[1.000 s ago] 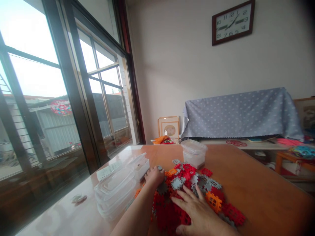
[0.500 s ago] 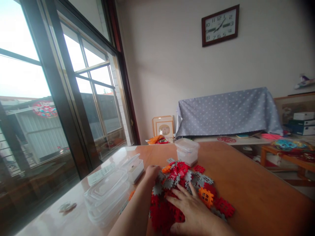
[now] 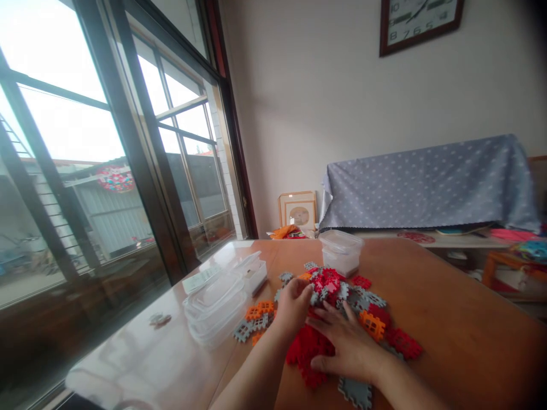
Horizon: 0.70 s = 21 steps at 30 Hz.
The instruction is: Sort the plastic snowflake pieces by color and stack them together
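Observation:
A pile of interlocking plastic building pieces with notched edges lies on the table. Red pieces (image 3: 308, 347) are heaped in front, grey pieces (image 3: 363, 297) spread behind them, and orange pieces (image 3: 371, 324) sit at the sides. My left hand (image 3: 294, 304) is at the left of the pile, its fingers curled together; whatever they pinch is hidden. With fingers spread, my right hand (image 3: 348, 341) rests palm down over the red pieces and covers part of them. A grey piece (image 3: 356, 392) lies below my right wrist.
Clear plastic boxes (image 3: 217, 310) stand left of the pile, near a small white box (image 3: 255, 278). Behind the pile is a lidded clear container (image 3: 341, 253). A small item (image 3: 160, 320) lies on the table (image 3: 431, 296) at far left, by the window.
The view has turned left and down. My left hand has shifted toward my right hand, uncovering orange and grey pieces at the left. My right hand stays spread on the pile.

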{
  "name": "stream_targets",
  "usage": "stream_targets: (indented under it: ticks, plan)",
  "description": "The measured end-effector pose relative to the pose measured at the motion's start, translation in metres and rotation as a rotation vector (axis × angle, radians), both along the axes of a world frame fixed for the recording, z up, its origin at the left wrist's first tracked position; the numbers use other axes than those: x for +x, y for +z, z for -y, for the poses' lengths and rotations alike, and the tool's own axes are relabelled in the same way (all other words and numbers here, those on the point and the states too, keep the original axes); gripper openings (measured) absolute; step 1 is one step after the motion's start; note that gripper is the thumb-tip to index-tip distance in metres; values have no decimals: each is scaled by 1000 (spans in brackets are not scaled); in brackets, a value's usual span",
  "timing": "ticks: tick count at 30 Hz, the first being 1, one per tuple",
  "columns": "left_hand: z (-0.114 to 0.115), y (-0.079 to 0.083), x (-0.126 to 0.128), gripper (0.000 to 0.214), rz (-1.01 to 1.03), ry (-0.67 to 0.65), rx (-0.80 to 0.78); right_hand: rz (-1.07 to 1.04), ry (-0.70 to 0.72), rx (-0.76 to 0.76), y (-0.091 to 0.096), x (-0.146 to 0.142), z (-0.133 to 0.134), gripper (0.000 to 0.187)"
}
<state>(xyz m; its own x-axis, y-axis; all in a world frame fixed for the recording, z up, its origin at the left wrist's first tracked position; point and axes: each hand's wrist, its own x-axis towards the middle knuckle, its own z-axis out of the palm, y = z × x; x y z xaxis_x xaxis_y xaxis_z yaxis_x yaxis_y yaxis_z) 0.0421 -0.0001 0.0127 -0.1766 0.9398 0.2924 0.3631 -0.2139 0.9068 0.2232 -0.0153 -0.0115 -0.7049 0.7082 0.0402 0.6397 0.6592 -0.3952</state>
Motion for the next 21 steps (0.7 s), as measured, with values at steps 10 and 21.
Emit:
stream_targets:
  ticks: [10,21]
  plan:
    - [101,-27,-61,41,-634,413,-158,9,-45,65,-14,0,-1,83]
    - [65,-46,-54,43,-383,230,-97,2,-46,41,-8,0,0,84]
